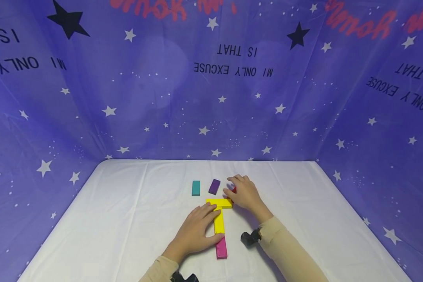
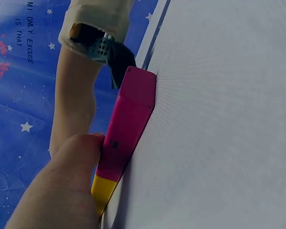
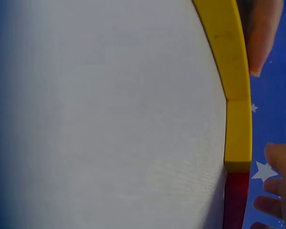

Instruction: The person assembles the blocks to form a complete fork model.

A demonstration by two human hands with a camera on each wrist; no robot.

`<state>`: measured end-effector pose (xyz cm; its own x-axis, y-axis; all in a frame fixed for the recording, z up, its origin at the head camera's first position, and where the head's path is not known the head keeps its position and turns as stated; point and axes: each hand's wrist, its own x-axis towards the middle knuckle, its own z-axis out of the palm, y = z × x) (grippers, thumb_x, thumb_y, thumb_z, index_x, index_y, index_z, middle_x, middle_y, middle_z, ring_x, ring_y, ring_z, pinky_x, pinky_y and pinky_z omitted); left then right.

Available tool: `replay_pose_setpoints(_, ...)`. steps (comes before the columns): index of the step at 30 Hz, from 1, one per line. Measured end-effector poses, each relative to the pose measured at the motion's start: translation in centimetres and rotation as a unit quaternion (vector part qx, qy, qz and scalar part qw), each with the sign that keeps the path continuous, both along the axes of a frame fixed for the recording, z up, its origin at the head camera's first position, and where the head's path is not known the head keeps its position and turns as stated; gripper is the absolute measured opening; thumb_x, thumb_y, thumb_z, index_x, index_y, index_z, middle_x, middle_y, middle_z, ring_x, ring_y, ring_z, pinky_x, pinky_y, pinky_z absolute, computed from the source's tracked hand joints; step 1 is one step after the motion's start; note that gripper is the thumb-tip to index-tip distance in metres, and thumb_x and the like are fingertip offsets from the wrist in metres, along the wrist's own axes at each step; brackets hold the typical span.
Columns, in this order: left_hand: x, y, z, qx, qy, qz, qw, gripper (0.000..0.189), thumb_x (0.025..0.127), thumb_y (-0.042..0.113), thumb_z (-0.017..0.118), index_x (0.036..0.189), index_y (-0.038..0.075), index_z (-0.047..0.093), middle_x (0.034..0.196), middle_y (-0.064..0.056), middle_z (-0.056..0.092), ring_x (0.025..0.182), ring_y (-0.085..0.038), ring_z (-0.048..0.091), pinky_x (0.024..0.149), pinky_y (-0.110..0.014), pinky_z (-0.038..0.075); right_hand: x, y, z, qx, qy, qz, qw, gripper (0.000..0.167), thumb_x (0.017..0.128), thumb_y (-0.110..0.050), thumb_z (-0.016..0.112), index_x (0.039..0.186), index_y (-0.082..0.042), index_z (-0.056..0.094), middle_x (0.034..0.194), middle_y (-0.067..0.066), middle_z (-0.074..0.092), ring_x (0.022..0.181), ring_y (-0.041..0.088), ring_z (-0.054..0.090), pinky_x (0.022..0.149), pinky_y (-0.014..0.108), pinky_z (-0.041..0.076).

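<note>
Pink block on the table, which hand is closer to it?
Left: the left hand is right beside the pink block, its thumb at the end that meets a yellow block. The right hand is farther off, near the red block.

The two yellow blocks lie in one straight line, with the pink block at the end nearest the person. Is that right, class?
Not quite: the two yellow blocks form a T, one lying crosswise at the far end of the other, as the head view shows. The pink block is indeed at the end nearest the person.
</note>
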<state>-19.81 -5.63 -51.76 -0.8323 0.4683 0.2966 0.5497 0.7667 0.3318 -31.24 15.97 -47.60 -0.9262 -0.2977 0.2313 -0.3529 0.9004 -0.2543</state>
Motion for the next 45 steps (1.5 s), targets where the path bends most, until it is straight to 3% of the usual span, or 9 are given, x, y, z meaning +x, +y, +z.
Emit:
replay_pose_setpoints(5, 0.1, 0.0, 0.2, 0.003, 0.017, -0.005, 0.9998, 0.073, 0.089, 0.071, 0.050, 0.145, 0.025, 0.051, 0.154, 0.004, 0.045, 0.147, -0.020, 0.036, 0.121, -0.048, 0.031, -0.7, -0.8, 0.2, 0.017, -0.021, 0.016, 0.9995, 0.059, 0.091, -0.053, 0.063, 0.138, -0.018, 0.058, 0.138, 0.004, 0.060, 0.123, 0.029, 0.054, 0.104, 0.051, 0.046)
replay_pose_setpoints(13, 0.2, 0.0, 0.4, 0.003, 0.005, -0.006, 1.0000, 0.073, 0.089, 0.072, 0.048, 0.145, 0.025, 0.051, 0.155, 0.005, 0.044, 0.148, -0.019, 0.034, 0.122, -0.049, 0.029, -1.3, -1.8, 0.1, 0.044, -0.050, 0.035, 0.9972, 0.065, 0.091, -0.058, 0.060, 0.143, -0.020, 0.053, 0.144, 0.003, 0.056, 0.133, 0.029, 0.049, 0.110, 0.053, 0.042)
replay_pose_setpoints(19, 0.2, 0.0, 0.3, -0.001, 0.014, -0.008, 0.9999, 0.074, 0.089, 0.073, 0.046, 0.145, 0.025, 0.051, 0.155, 0.005, 0.044, 0.147, -0.020, 0.035, 0.121, -0.050, 0.030, -1.6, -2.2, 0.1, 0.044, -0.056, 0.048, 0.9963, 0.065, 0.091, -0.059, 0.060, 0.143, -0.020, 0.053, 0.145, 0.004, 0.056, 0.134, 0.030, 0.049, 0.111, 0.054, 0.041)
replay_pose_setpoints(27, 0.1, 0.0, 0.3, 0.001, -0.004, -0.004, 1.0000, 0.072, 0.088, 0.071, 0.050, 0.145, 0.026, 0.051, 0.155, 0.006, 0.043, 0.149, -0.017, 0.033, 0.123, -0.049, 0.027, -2.0, -2.3, -0.3, 0.045, -0.071, 0.054, 0.9950, 0.069, 0.090, -0.064, 0.058, 0.145, -0.023, 0.051, 0.146, 0.003, 0.054, 0.137, 0.029, 0.047, 0.114, 0.053, 0.038)
replay_pose_setpoints(34, 0.1, 0.0, 0.3, -0.003, 0.013, -0.005, 0.9999, 0.073, 0.089, 0.073, 0.047, 0.145, 0.026, 0.051, 0.155, 0.005, 0.044, 0.147, -0.020, 0.036, 0.121, -0.051, 0.030, -2.3, -2.2, -0.3, 0.049, -0.082, 0.063, 0.9934, 0.069, 0.090, -0.061, 0.059, 0.146, -0.022, 0.051, 0.147, 0.004, 0.054, 0.137, 0.029, 0.046, 0.115, 0.053, 0.037)
replay_pose_setpoints(45, 0.1, 0.1, 0.3, -0.005, -0.017, -0.002, 0.9998, 0.074, 0.088, 0.074, 0.046, 0.147, 0.028, 0.048, 0.157, 0.008, 0.040, 0.150, -0.016, 0.030, 0.124, -0.048, 0.025, -2.2, -2.2, 0.2, 0.046, -0.105, 0.099, 0.9885, 0.063, 0.094, -0.053, 0.057, 0.150, -0.027, 0.044, 0.152, 0.003, 0.049, 0.141, 0.027, 0.043, 0.118, 0.052, 0.033)
